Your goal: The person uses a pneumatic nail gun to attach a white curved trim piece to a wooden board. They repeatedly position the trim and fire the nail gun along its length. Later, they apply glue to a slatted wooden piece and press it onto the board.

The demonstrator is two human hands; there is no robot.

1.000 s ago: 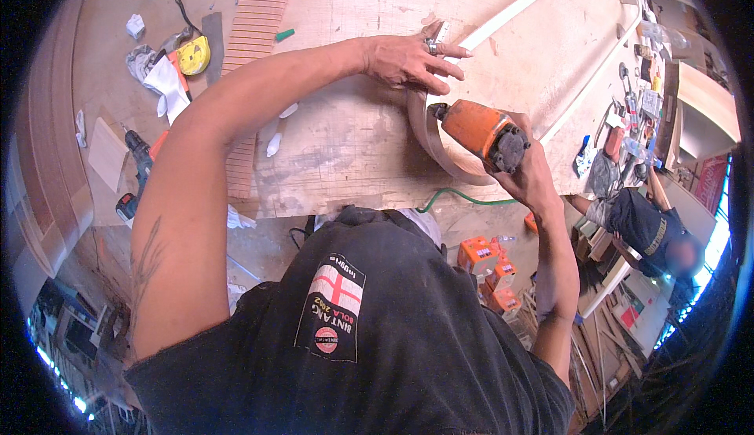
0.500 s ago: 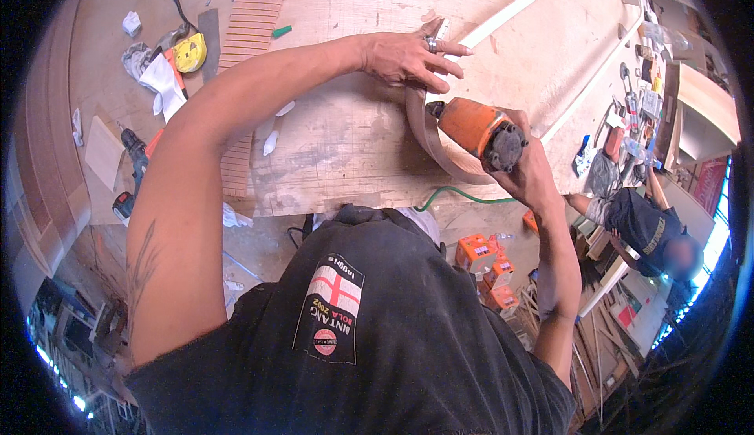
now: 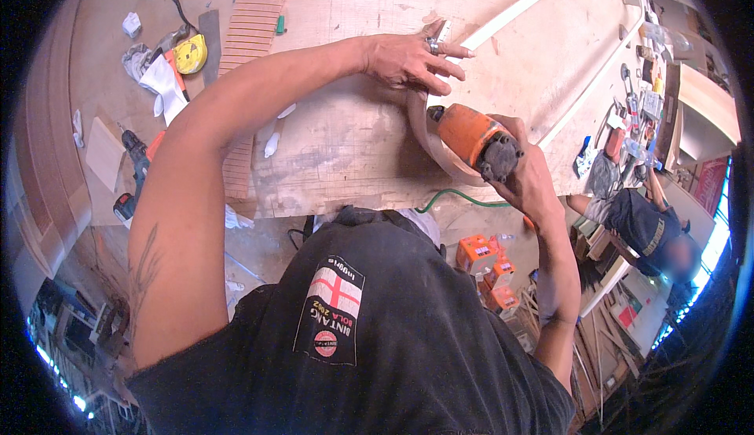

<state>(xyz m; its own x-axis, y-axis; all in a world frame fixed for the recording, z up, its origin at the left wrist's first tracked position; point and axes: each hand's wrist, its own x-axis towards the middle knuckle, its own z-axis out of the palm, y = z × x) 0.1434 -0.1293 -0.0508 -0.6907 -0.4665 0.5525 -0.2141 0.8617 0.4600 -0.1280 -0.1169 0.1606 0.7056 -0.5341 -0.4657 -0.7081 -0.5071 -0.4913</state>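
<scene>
checking head view: our right hand [image 3: 530, 174], fingers wrapped on the orange power tool [image 3: 465, 132], just swung its rear slightly toward us; nose near the curved strip [image 3: 422, 128] on the tabletop [image 3: 338, 156]. our left hand [image 3: 402, 59] stays at the strip's upper end, fingers spread; can't tell if pinching. probably a small re-aim.

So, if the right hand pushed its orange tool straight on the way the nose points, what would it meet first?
Probably the curved brown strip, just ahead of the orange tool in the right hand; depth is unclear, so they may already touch.
</scene>
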